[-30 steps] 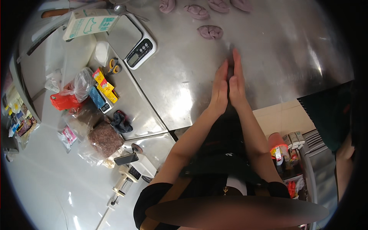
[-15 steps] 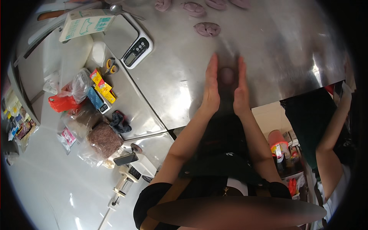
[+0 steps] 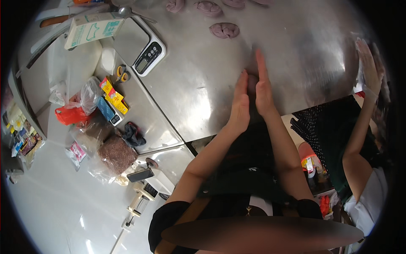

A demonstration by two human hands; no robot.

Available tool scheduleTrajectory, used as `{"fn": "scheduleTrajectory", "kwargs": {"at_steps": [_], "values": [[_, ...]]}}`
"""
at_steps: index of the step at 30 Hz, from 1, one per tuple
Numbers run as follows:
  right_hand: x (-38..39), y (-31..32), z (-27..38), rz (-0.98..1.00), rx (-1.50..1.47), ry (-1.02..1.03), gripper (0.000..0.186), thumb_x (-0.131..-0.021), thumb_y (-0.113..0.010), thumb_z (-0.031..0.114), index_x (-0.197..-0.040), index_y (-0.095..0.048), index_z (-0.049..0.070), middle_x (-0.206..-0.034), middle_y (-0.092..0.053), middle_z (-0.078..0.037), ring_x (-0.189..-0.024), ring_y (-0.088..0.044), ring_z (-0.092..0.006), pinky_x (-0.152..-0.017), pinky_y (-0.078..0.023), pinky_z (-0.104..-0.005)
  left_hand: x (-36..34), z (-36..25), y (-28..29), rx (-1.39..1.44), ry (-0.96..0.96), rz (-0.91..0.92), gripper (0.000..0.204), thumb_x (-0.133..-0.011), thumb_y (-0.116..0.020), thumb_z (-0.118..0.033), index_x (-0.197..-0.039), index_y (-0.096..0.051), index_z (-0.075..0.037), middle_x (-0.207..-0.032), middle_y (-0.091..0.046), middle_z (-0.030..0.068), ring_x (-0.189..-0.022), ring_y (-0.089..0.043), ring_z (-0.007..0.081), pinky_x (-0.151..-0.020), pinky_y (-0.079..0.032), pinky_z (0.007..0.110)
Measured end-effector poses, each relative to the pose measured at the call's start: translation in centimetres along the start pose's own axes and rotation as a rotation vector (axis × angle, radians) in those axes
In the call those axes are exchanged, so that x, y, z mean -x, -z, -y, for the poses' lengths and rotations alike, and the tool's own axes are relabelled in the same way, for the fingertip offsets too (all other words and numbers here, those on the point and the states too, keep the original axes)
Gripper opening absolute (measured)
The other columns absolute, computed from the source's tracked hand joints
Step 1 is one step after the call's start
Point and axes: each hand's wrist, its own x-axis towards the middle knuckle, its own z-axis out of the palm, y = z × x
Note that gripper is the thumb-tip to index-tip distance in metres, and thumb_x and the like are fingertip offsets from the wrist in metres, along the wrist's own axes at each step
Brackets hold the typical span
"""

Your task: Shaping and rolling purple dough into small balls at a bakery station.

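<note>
A small round lump of mauve dough [image 3: 252, 82] sits on the steel table between my two palms. My left hand [image 3: 242, 103] stands on edge along its left side, fingers stretched straight. Along the other side is my right hand [image 3: 262, 86], also flat and upright, its fingertips reaching farther forward than the left's. Both hands are open and appear to touch the dough's sides; the palms hide part of it. Beyond the fingertips lies a twisted piece of mauve dough [image 3: 224, 30], with several similar pieces behind it, one being a knotted piece [image 3: 207, 8].
A kitchen scale [image 3: 149, 57] stands at far left, beside a carton [image 3: 94, 29] and yellow-handled scissors [image 3: 122, 73]. Nearer left are a red plastic bag [image 3: 67, 115], a brown block in plastic [image 3: 116, 153] and a phone on a stand [image 3: 140, 175]. At right is a co-worker's gloved hand [image 3: 369, 67].
My right hand has slid forward and my left slightly back toward me, the palms now closer together around the dough. The co-worker's hand has come into fuller view at right.
</note>
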Motion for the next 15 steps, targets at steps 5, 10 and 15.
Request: {"fn": "scheduleTrajectory", "kwargs": {"at_steps": [5,10,15], "values": [[2.0,-0.8,0.7,-0.091,0.035,0.094,0.076,-0.097,-0.022,0.051,-0.143,-0.013,-0.009,-0.151,-0.018,-0.022,-0.140,-0.015,-0.0341,-0.113,-0.012,-0.0402,-1.9,-0.2,1.3,-0.122,0.182,0.168,0.063,-0.100,-0.018,-0.041,-0.145,-0.017,0.003,-0.151,-0.019,0.0182,-0.139,-0.019,0.0292,-0.113,-0.014,0.037],[0.4,0.2,0.7,-0.041,0.076,0.076,0.075,-0.097,-0.023,0.051,-0.143,-0.015,-0.008,-0.150,-0.019,-0.023,-0.140,-0.017,-0.0345,-0.112,-0.014,-0.0396,0.4,0.5,0.2,-0.017,-0.040,0.041,0.061,-0.100,-0.018,-0.038,-0.144,-0.018,0.003,-0.152,-0.014,0.0198,-0.140,-0.015,0.0347,-0.113,-0.015,0.041],[2.5,-0.9,0.9,-0.092,0.093,0.083,0.073,-0.098,-0.024,0.049,-0.143,-0.016,-0.008,-0.150,-0.020,-0.022,-0.140,-0.018,-0.0335,-0.112,-0.015,-0.0383,-1.0,0.2,0.6,-0.180,-0.117,0.118,0.058,-0.098,-0.027,-0.033,-0.145,-0.019,0.001,-0.149,-0.023,0.0182,-0.139,-0.020,0.0313,-0.113,-0.016,0.038]]}}
